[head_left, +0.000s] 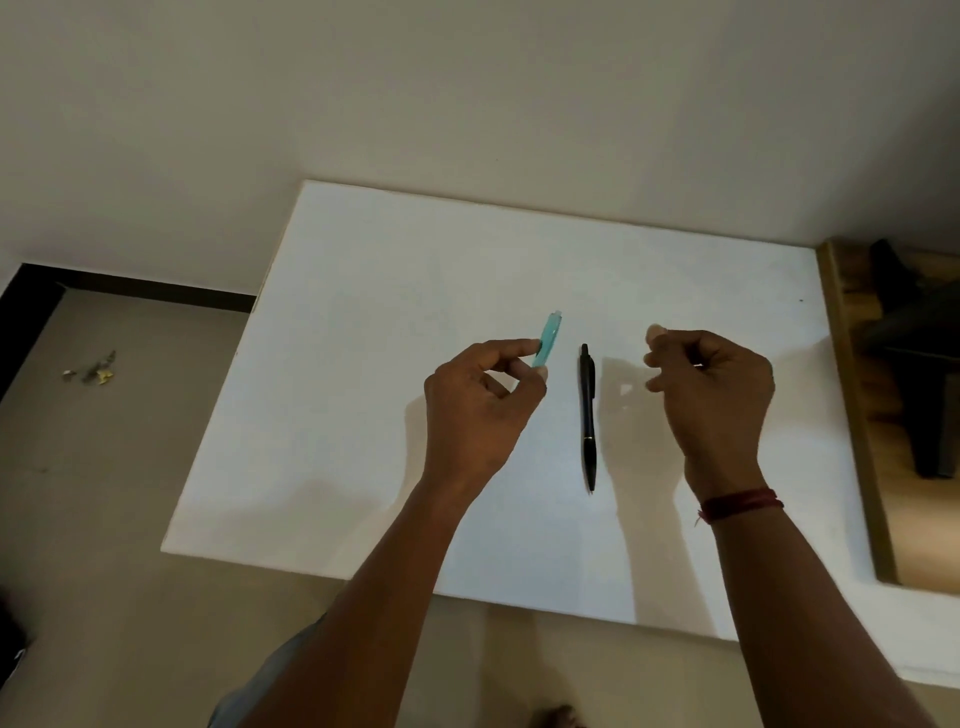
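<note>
1. Closest to the camera: a bit of grey cloth (270, 670) at the bottom edge, over a beige floor (104, 519). Both forearms reach up from there over the near edge of a white board (363, 441).
2. There's a red thread (740, 505) tied round the right wrist.
3. The left hand (478, 410) is held above the board and pinches a short teal piece (549, 338) between thumb and forefinger. It grips the lower end, so the piece is up in the air, tilted, with its pale tip pointing away and slightly right. The other fingers are tucked in loosely.
4. The right hand (711, 395) is also raised over the board, well apart from the left. Its fingers are curled in toward the palm, thumb on top, and I can't see anything in them.
5. Between the two hands a black pen (587, 415) lies flat on the board, lengthwise, tip toward the camera and clip end away. Neither hand touches it. It's just right of the teal piece.
6. Off to the left on the floor there are some small scraps (93, 366), too small to make out.
7. Along the board's right edge runs a wooden frame (857, 415), with something dark (914, 338) behind it. Can't tell what.
8. Farthest back, a plain pale wall (467, 104) meets the board's far edge.
</note>
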